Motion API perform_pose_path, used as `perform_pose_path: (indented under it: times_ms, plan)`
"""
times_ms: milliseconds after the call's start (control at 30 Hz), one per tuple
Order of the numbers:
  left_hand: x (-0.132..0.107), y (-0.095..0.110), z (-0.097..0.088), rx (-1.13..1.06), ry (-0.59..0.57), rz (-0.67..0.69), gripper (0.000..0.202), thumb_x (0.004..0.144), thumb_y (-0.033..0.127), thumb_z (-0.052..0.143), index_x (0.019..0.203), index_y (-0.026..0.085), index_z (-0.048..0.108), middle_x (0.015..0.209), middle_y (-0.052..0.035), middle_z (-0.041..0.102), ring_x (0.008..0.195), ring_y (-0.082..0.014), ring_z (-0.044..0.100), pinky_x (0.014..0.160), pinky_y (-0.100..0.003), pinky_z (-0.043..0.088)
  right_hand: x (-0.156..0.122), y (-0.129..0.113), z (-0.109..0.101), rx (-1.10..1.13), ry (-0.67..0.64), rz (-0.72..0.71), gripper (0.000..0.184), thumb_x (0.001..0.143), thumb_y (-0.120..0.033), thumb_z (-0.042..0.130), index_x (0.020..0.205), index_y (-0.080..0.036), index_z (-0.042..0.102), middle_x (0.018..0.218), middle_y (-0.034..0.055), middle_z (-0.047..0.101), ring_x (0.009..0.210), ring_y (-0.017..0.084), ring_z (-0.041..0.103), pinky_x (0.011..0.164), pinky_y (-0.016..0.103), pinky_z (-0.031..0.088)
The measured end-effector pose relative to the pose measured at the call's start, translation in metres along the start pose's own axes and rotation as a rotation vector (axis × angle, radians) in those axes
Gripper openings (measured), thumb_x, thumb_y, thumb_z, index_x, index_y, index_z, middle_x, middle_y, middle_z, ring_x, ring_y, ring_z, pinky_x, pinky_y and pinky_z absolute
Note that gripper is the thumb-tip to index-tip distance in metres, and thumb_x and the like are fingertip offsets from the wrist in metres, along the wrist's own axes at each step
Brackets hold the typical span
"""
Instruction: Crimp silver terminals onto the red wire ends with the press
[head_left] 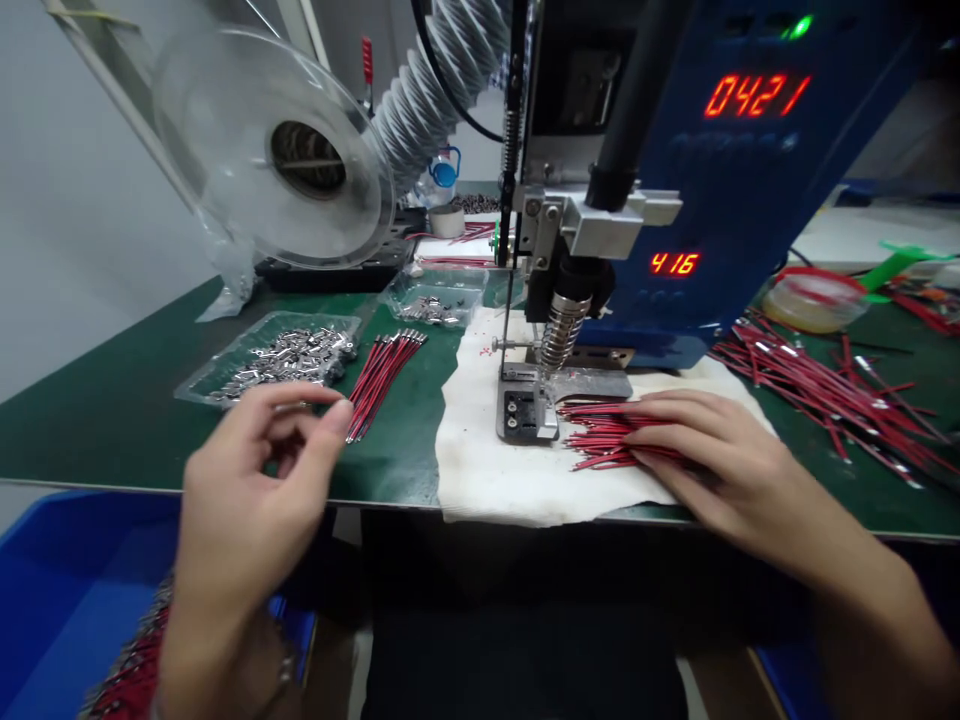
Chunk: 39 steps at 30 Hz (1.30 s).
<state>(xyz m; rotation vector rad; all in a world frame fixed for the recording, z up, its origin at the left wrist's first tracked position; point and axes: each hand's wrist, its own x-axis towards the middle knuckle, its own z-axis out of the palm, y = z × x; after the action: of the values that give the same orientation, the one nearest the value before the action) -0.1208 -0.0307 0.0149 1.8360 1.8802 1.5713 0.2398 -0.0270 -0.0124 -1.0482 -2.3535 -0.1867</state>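
Note:
My left hand (262, 470) is held over the table's front edge, thumb and forefinger drawn together in a pinch. Anything between those fingertips is too small or hidden to make out. Just beyond them lies a neat bundle of red and black wires (386, 380) with metal tips, beside a clear tray (196, 382) of small metal terminals. On a white cloth (495, 490), my right hand (712, 445) grips a second bunch of red wires (600, 437), its fingers over their right part. Their left ends point at the metal base (529, 405) of a blue machine (675, 180).
Behind stands a second clear tray (435, 300) of terminals and a large clear reel (225, 160). Loose red wires (817, 380) and a round tub (814, 300) lie at right. A blue bin (52, 570) holding wires sits below left. Red displays glow on the machine.

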Motion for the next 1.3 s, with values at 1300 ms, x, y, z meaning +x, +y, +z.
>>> perform_pose_path:
  times_ms: [1300]
  plan:
    - [0.000, 0.058, 0.067, -0.642, -0.068, -0.057, 0.015, 0.087, 0.032, 0.067, 0.090, 0.019, 0.062, 0.078, -0.0016, 0.069, 0.073, -0.0112, 0.064, 0.066, -0.021, 0.049, 0.099, 0.028, 0.002, 0.779, -0.441, 0.093, 0.019, 0.090, -0.036, 0.061, 0.099, -0.020, 0.069, 0.091, 0.0023, 0.071, 0.077, 0.013, 0.064, 0.069, 0.025, 0.052]
